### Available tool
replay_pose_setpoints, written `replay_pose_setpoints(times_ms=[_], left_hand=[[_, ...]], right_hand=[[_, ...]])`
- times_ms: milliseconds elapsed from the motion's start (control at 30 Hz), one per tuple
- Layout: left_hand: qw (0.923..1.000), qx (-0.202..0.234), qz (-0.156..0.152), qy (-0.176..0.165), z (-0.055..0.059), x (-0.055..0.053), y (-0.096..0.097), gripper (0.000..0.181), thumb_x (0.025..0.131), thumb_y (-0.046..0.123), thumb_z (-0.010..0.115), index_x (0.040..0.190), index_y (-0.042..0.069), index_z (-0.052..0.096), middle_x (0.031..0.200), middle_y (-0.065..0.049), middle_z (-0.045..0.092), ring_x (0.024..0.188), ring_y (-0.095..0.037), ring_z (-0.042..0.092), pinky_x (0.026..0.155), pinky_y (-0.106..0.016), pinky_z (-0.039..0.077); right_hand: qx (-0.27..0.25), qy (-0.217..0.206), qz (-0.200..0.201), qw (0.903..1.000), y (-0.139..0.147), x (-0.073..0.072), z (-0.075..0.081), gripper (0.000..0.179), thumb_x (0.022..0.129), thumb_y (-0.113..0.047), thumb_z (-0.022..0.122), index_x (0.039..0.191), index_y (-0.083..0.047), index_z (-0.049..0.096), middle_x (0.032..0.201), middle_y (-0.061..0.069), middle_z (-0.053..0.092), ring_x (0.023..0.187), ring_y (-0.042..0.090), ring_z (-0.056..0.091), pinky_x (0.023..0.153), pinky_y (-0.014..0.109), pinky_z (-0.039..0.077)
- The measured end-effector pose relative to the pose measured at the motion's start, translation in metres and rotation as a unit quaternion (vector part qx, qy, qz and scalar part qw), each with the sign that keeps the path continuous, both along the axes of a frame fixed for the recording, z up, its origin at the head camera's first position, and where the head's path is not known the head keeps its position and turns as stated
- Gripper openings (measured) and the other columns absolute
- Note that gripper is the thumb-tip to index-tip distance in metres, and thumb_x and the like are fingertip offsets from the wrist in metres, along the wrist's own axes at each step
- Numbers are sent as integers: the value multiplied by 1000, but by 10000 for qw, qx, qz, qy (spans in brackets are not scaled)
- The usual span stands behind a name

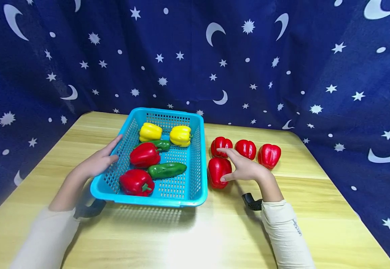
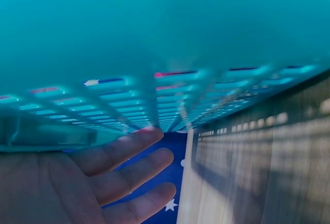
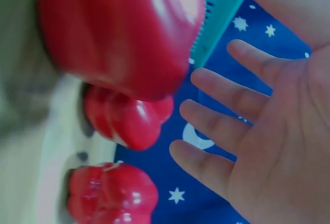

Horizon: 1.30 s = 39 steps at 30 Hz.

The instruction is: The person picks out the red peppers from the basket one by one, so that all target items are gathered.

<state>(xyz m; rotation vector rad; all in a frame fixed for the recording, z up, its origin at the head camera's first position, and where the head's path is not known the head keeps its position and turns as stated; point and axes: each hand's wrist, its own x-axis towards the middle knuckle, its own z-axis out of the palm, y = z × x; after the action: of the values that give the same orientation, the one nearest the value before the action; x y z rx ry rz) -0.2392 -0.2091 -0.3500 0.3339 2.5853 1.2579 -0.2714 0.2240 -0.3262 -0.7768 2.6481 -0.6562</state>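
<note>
A blue perforated basket (image 1: 181,202) holds two yellow bell peppers (image 1: 150,132), two red bell peppers (image 1: 145,154) and two green peppers (image 1: 167,170). My left hand (image 1: 97,161) is at the basket's left side. In the left wrist view, its fingers (image 2: 136,175) extend straight along the outside wall, close under the rim. Over the nearest loose red bell pepper (image 1: 219,171), right of the basket, my right hand (image 1: 245,167) spreads its thumb and fingers. The right wrist view shows a gap between that pepper (image 3: 124,33) and the extended fingers (image 3: 221,126).
Behind the nearest loose pepper, three more red bell peppers (image 1: 269,155) stand in a row on the wooden table (image 1: 141,239). A dark blue curtain (image 1: 188,56) with white moons and stars hangs along the back and sides. Black wrist gear (image 1: 251,201) sits by the right sleeve.
</note>
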Motion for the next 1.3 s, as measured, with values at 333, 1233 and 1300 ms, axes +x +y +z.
replay_pose_setpoints(times_ms=[333,1233,1300], left_hand=[[10000,-80,22,52,0,1,-1,69,91,8,31,147,16,-9,149,-28,4,127,-55,24,93,-64,35],[9999,-11,65,148,0,1,0,69,91,10,34,147,13,-5,150,-27,6,130,-52,21,100,-64,27],[9998,-10,63,193,1,1,0,69,91,10,34,147,12,-5,150,-27,7,129,-53,22,100,-64,26]], right_hand=[[28,165,-101,9998,-13,-11,23,84,77,-29,71,143,-10,21,141,19,30,130,38,31,103,56,32],[896,299,483,9944,-148,-26,65,82,85,-46,56,147,-15,13,152,12,16,138,28,21,111,46,25],[1058,307,552,9924,-159,-26,66,82,85,-46,56,147,-15,13,152,12,16,138,28,21,111,45,24]])
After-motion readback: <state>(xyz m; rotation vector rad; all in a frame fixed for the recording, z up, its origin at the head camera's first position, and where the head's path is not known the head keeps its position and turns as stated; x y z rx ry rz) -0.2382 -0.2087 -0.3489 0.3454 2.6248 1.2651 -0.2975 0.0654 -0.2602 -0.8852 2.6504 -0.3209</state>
